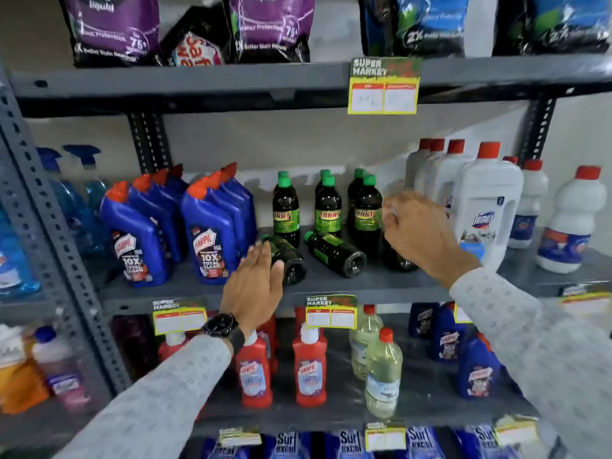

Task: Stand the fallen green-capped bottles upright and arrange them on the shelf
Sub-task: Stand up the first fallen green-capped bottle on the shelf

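Observation:
Several dark bottles with green caps stand upright at the back of the middle shelf (331, 286), the front ones at left (286, 210), middle (328, 207) and right (367, 213). Two more lie on their sides in front, caps pointing back-left: one (293, 263) beside my left hand, the other (336, 250) in the open. My left hand (253, 286) is flat with its fingers against the left fallen bottle. My right hand (420, 233) curls over the top of another dark bottle (399, 261); only that bottle's lower part shows.
Blue Harpic bottles (212, 236) crowd the left of the same shelf and white red-capped jugs (480, 207) the right. Pouches hang on the shelf above, where a price tag (384, 87) sticks out. Red and clear bottles fill the shelf below.

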The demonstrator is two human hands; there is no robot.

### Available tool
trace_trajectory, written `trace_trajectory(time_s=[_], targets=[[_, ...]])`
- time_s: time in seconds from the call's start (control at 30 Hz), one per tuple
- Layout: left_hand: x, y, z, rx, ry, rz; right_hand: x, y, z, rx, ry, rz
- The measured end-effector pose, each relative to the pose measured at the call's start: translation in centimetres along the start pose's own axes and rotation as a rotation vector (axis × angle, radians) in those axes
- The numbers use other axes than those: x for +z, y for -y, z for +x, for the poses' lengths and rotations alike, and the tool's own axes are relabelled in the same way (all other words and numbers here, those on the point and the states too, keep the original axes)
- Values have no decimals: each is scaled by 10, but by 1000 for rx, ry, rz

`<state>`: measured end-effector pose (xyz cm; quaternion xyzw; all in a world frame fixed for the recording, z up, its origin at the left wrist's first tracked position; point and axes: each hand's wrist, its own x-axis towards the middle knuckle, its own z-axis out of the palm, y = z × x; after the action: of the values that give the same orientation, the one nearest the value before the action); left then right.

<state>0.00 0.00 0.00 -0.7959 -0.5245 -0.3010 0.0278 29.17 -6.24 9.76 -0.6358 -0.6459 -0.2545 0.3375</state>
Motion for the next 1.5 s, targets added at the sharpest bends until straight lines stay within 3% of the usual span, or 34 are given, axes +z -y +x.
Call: trace_trajectory(time_s=[0.13,0.23,0.37,0.6,0.9,1.23,1.5], targets=[[25,12,-15,-21,88,95,15,-16,2,274,376,-61],[32,17,-8,-26,95,164,25,-22,15,351,519,-64],[43,23,-12,5,76,245,39,-32,26,436,636,-46],[41,19,-14,-4,67,238,53,-38,32,611,678,27],[43,20,-15,-9,48,236,67,-53,28,879,522,337],[45,19,-15,-15,52,259,41,-23,49,757,-142,743],[45,19,-14,-27,41,253,97,-18,15,756,-161,759]])
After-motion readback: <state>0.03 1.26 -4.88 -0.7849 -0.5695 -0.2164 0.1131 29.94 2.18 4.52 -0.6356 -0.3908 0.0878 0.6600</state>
